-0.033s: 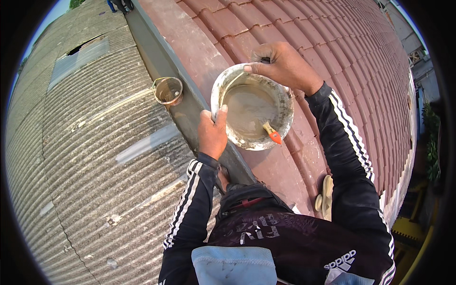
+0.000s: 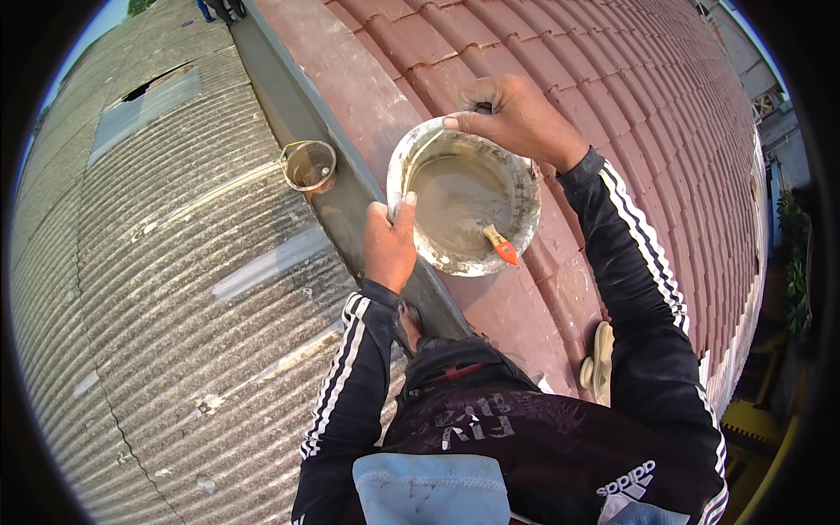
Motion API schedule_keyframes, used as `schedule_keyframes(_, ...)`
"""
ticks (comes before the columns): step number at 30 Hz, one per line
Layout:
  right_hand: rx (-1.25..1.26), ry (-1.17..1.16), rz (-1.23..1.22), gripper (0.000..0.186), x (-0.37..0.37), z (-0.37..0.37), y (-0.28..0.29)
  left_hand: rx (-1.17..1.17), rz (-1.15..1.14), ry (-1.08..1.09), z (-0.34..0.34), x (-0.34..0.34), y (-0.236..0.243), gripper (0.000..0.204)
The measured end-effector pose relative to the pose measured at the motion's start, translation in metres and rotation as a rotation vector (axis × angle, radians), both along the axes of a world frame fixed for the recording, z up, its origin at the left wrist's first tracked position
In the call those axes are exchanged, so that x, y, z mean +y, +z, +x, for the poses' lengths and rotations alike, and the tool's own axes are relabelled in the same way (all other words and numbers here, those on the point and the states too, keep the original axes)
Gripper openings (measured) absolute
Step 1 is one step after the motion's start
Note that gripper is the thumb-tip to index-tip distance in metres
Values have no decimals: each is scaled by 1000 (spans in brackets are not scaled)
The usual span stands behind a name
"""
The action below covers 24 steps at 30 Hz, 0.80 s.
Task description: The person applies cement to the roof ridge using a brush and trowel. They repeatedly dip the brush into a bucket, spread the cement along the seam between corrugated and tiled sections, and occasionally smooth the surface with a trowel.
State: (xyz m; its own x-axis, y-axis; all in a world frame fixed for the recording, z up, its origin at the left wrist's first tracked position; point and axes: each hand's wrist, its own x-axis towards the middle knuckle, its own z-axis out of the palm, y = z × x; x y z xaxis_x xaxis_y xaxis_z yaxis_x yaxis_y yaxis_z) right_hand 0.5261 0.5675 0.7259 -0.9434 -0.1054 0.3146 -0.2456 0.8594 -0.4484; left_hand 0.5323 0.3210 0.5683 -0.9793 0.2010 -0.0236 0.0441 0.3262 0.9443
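A whitish, mortar-smeared bucket (image 2: 531,219) is tilted so that its inside faces me, with wet grey-brown slurry (image 2: 459,197) in it. A paintbrush (image 2: 500,246) with an orange-tipped handle leans over the near rim, its bristle end in the slurry. At the bucket's left wall, my left hand (image 2: 390,245) grips the rim with the thumb inside. My right hand (image 2: 512,118) is closed at the far rim, thumb stretched along it and fingers curled. A thin pale strip, perhaps the bucket's handle, runs from that thumb toward the left thumb.
A smaller bucket (image 2: 310,166) stands in the grey gutter (image 2: 280,96). Corrugated grey roofing (image 2: 201,350) spreads left, red-brown roof tiles (image 2: 612,96) right. Pale sandals (image 2: 600,363) lie beside my right arm. My bare foot (image 2: 409,328) is by the gutter. Another person's legs (image 2: 223,10) show far off.
My right hand has shifted very slightly left along the far rim, and the bucket has tipped a touch with it. The brush and my left hand have hardly moved.
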Motion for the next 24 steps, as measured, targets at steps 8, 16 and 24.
schedule_keyframes(8, 137, -227, 538, 28, -48, 50, -34, -98, -15, 0, -16, -3, -6, 51)
schedule_keyframes(16, -325, -137, 694, 14, -59, 89, -87, -58, 35, -3, -17, -9, -3, 44)
schedule_keyframes(24, -242, -148, 609, 22, -29, 107, -13, -156, -7, -20, -22, -19, -8, 49)
